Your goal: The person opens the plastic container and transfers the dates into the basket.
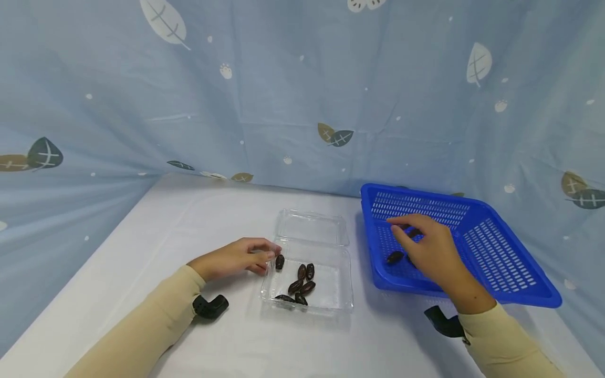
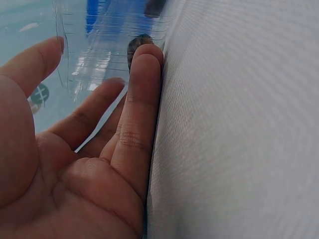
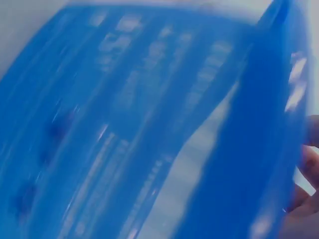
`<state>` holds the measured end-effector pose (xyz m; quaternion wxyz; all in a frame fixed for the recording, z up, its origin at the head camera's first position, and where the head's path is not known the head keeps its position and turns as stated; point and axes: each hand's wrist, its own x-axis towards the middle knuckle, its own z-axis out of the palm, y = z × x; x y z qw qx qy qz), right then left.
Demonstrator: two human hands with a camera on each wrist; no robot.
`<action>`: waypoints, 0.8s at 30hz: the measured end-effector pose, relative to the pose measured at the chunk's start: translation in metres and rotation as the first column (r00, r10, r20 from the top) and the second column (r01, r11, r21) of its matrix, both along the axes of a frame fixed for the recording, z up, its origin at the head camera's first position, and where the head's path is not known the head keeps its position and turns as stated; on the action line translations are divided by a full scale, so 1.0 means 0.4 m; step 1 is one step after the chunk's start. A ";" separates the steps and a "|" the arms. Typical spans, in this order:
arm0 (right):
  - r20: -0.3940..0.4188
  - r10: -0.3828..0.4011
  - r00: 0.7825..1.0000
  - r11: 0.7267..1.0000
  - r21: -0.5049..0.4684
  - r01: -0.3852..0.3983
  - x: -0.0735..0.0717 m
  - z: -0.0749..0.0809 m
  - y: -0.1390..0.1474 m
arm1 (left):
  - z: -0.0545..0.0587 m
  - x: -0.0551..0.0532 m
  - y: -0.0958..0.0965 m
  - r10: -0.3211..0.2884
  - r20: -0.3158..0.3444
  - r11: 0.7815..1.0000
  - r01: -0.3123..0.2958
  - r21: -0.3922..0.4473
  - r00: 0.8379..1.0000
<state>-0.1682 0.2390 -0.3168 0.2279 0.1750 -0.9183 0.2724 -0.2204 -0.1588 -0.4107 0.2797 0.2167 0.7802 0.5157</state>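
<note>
A clear plastic clamshell box [image 1: 331,273] lies with its lid [image 1: 312,228] folded back on the white table. Several dark brown, glossy, date-like fruits [image 1: 307,287] are in its base. My left hand [image 1: 241,257] rests at the box's left wall, fingers fairly straight; a single fruit [image 1: 280,262] lies just inside by the fingertips. Over the left part of a blue plastic basket [image 1: 501,257] hovers my right hand [image 1: 432,252], thumb and index slightly apart, no fruit seen at their tips. More fruits [image 1: 394,257] lie in the basket beneath it, partly hidden by the hand.
The basket stands to the right of the box, its slotted walls [image 3: 149,99] blurred in the right wrist view. Behind the white table [image 1: 198,210] hangs a blue curtain [image 1: 283,94] with leaf prints. Black curved mounts [image 1: 210,307] sit at both wrists.
</note>
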 end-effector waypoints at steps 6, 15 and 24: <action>-0.065 0.148 0.987 0.981 -0.115 -0.155 0.029 -0.015 -0.113 | 0.001 -0.004 0.000 -0.007 -0.016 1.000 0.007 0.002 1.000; -0.035 0.299 0.954 0.941 -0.156 -0.301 0.034 -0.066 -0.242 | -0.004 -0.003 0.001 -0.010 0.007 1.000 0.009 0.024 1.000; 0.133 0.316 0.939 0.939 -0.186 -0.289 0.017 -0.112 -0.327 | 0.004 -0.002 0.002 0.002 0.018 1.000 -0.002 0.027 1.000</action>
